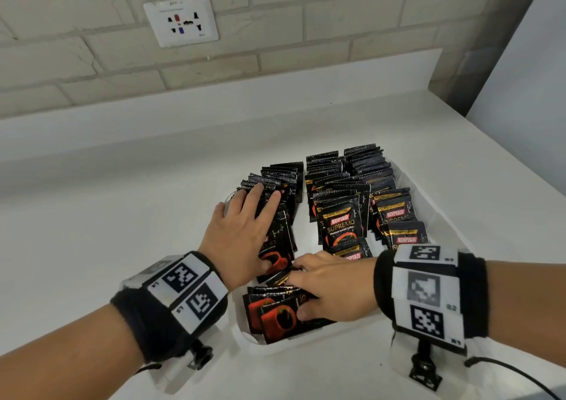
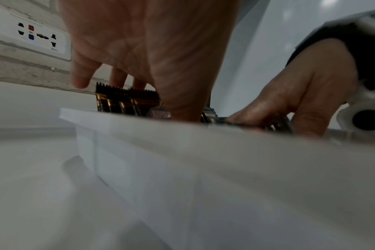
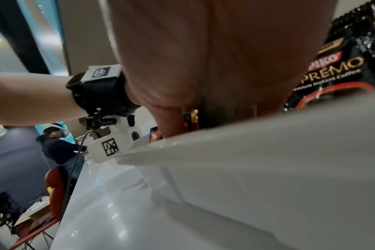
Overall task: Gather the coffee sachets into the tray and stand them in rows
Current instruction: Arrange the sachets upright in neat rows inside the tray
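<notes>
A white tray [image 1: 245, 343] on the white counter holds black coffee sachets [image 1: 340, 216] standing in rows. My left hand [image 1: 260, 225] lies with straight fingers on top of the left row [image 1: 275, 179], its thumb down by a sachet with a red cup. In the tray's near end several loose sachets [image 1: 275, 317] lie flat. My right hand [image 1: 309, 286] pinches a small bundle of them between fingers and thumb. The left wrist view shows the left hand [image 2: 152, 81] over sachet tops [image 2: 126, 101] and the right hand [image 2: 289, 104] gripping behind the tray wall [image 2: 139, 135]. In the right wrist view the palm [image 3: 203, 67] hides its fingers.
A brick wall with a white socket plate [image 1: 180, 21] runs behind the counter [image 1: 122, 216]. The counter's right edge and a grey wall corner [image 1: 459, 72] lie beyond the tray. A seated person [image 3: 58, 145] and a red chair [image 3: 56, 186] show far off.
</notes>
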